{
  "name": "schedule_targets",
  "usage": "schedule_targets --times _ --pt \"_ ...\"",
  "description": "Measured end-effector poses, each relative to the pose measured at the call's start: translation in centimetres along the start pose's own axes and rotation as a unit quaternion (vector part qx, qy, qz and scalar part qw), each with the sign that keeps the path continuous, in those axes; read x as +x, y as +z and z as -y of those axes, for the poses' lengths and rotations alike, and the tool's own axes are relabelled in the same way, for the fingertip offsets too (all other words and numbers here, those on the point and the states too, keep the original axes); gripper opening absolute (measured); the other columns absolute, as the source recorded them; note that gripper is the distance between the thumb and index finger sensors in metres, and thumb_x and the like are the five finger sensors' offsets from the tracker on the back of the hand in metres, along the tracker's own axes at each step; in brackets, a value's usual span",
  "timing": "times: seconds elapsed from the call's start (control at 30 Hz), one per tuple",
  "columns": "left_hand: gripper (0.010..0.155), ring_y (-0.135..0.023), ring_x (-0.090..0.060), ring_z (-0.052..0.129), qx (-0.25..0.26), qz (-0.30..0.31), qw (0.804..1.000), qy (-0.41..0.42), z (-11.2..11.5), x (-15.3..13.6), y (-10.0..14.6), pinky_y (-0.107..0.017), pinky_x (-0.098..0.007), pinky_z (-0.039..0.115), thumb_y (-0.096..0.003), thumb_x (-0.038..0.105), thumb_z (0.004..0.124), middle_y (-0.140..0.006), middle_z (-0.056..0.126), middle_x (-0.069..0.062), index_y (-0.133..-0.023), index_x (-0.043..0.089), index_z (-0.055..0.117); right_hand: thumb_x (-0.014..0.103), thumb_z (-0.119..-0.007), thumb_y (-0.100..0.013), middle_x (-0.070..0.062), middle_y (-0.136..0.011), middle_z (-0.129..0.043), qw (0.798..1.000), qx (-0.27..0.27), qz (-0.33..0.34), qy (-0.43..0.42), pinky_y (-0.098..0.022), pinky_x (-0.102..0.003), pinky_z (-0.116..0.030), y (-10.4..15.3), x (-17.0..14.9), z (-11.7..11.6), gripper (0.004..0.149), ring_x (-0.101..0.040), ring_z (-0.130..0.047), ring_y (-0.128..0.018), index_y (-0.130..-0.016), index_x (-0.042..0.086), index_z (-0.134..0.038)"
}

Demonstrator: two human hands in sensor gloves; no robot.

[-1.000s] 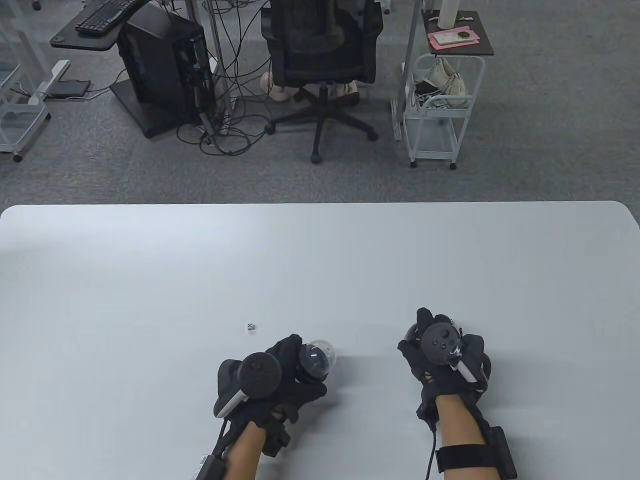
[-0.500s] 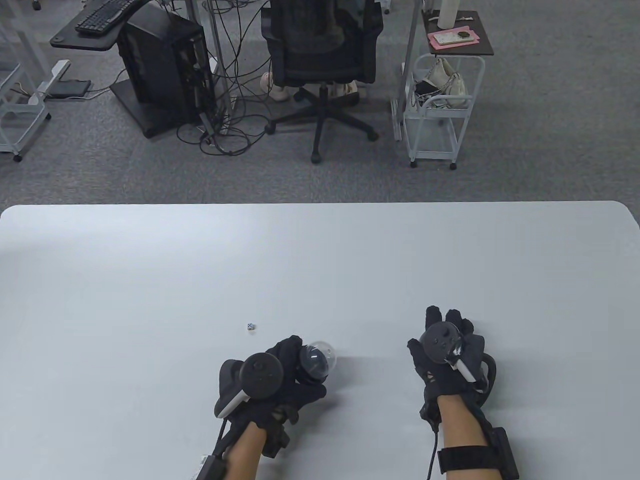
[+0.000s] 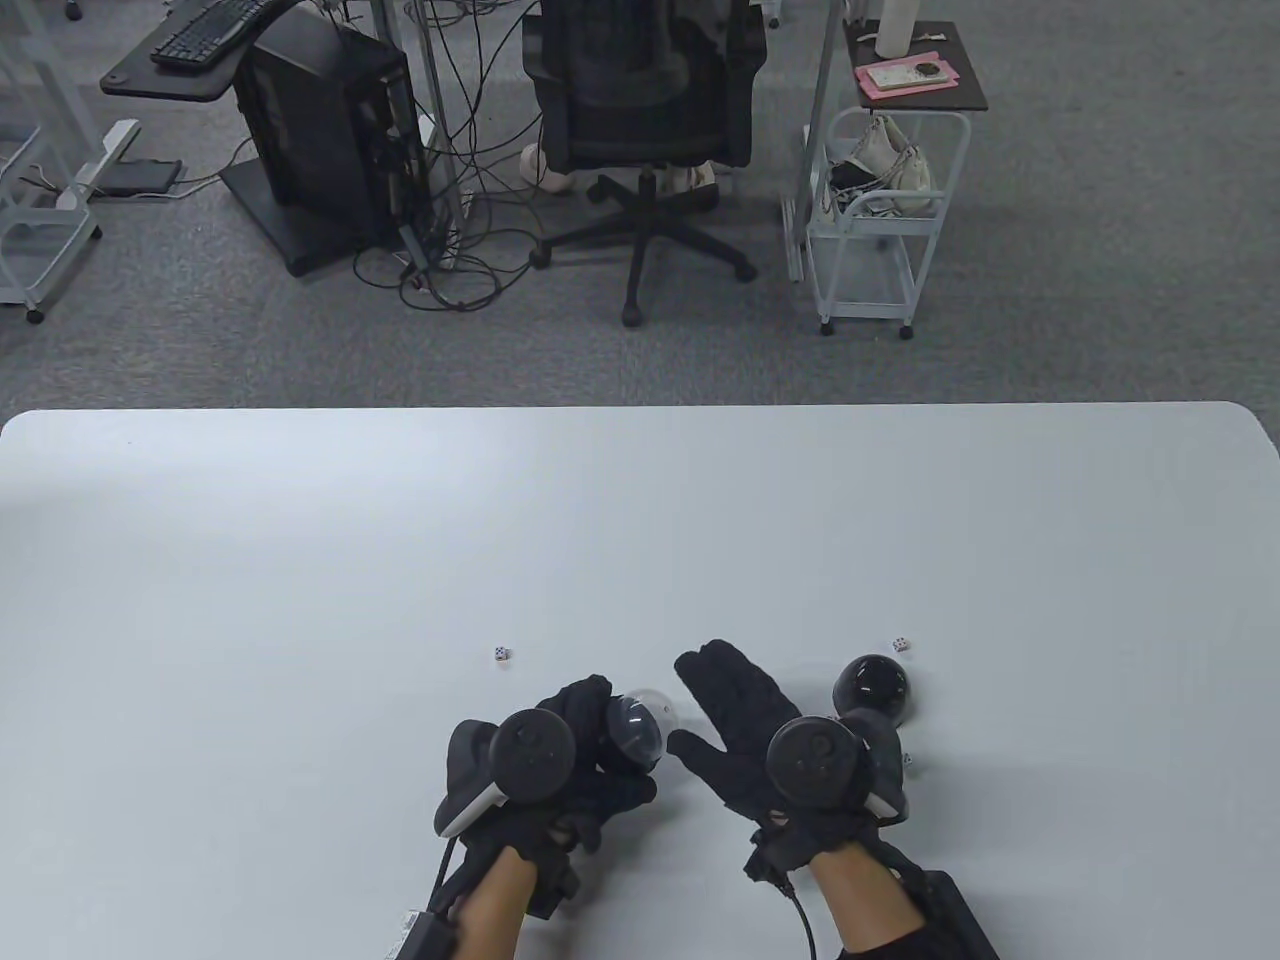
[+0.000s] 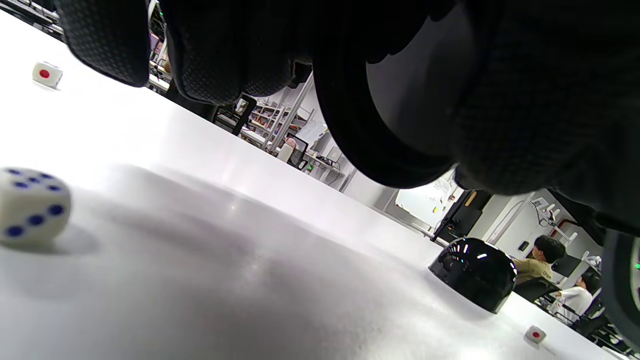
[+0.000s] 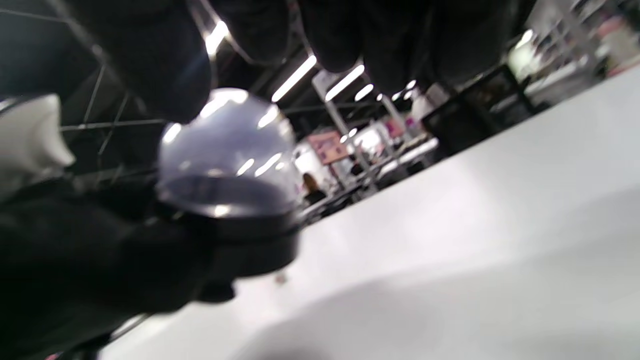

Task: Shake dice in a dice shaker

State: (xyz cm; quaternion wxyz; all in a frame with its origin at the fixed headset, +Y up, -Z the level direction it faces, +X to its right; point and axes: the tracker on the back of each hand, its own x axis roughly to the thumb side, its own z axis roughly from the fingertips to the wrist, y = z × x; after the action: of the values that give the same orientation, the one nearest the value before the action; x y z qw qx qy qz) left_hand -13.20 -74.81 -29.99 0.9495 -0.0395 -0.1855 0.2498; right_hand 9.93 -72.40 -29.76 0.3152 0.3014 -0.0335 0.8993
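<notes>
1. The clear plastic dome with a black base ring [image 3: 633, 728], part of the dice shaker, is gripped in the left hand [image 3: 560, 765], raised off the worktop near its front edge; its open black rim is seen from below in the left wrist view.
2. The left fingers [image 3: 585, 705] are curled around the dome's base.
3. The right hand [image 3: 760, 745] is held just right of the dome, palm down, its fingers [image 3: 725, 675] spread and pointing up-left; nothing is held in them.
4. A glossy black dome-shaped cup [image 3: 872, 686] is set mouth-down on the worktop, just right of the right hand.
5. Small white dice are scattered: one [image 3: 901, 643] beyond the black cup, one [image 3: 500, 654] left of the left hand, and a blue-pipped one [image 4: 31, 205] close under the left hand.
6. The pale grey worktop [image 3: 640, 520] is backed by grey carpet, with a black office chair [image 3: 645, 120], a black computer tower [image 3: 330, 130] and a white wire trolley [image 3: 880, 220] beyond.
</notes>
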Motion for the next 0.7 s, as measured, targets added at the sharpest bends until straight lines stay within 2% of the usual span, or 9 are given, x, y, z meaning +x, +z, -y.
schedule_targets --times 0.17,0.37,0.6,0.7 --pt "0.104 -0.099 -0.046 0.067 -0.008 0.01 1.0 -0.008 0.3 0.5 -0.1 -0.065 -0.068 0.063 -0.0379 0.067 0.095 -0.11 0.058 -0.02 -0.109 0.015 0.039 0.048 -0.078 -0.057 -0.026 -0.112 -0.046 0.999 0.038 0.012 -0.028 -0.066 -0.066 -0.067 -0.5 0.3 -1.5 0.071 -0.053 -0.067 -0.096 -0.114 0.024 -0.044" --pt "0.104 -0.099 -0.046 0.067 -0.011 0.017 1.0 -0.014 0.4 0.9 -0.1 -0.066 -0.068 0.063 -0.0376 0.067 0.095 -0.11 0.058 -0.019 -0.109 0.015 0.039 0.047 -0.08 -0.056 -0.025 -0.111 -0.048 0.998 0.039 0.015 -0.054 -0.065 -0.064 -0.07 -0.6 0.3 -1.7 0.07 -0.051 -0.071 -0.094 -0.113 0.023 -0.045" --pt "0.104 -0.099 -0.047 0.067 -0.02 0.01 1.0 -0.011 0.4 0.8 -0.1 -0.066 -0.068 0.063 -0.0379 0.067 0.095 -0.11 0.058 -0.02 -0.109 0.015 0.039 0.043 -0.085 -0.055 -0.025 -0.108 -0.053 0.995 0.022 0.007 -0.093 -0.064 -0.061 -0.073 -0.7 -0.1 -1.7 0.069 -0.049 -0.075 -0.091 -0.111 0.021 -0.052" --pt "0.104 -0.098 -0.047 0.068 -0.017 -0.004 0.999 -0.031 0.2 0.6 0.0 -0.065 -0.068 0.063 -0.0377 0.067 0.095 -0.109 0.059 -0.02 -0.108 0.014 0.04 0.043 -0.085 -0.055 -0.026 -0.108 -0.053 0.997 -0.009 -0.013 -0.078 -0.064 -0.061 -0.073 -0.6 -0.4 -1.0 0.07 -0.05 -0.075 -0.091 -0.111 0.02 -0.05"
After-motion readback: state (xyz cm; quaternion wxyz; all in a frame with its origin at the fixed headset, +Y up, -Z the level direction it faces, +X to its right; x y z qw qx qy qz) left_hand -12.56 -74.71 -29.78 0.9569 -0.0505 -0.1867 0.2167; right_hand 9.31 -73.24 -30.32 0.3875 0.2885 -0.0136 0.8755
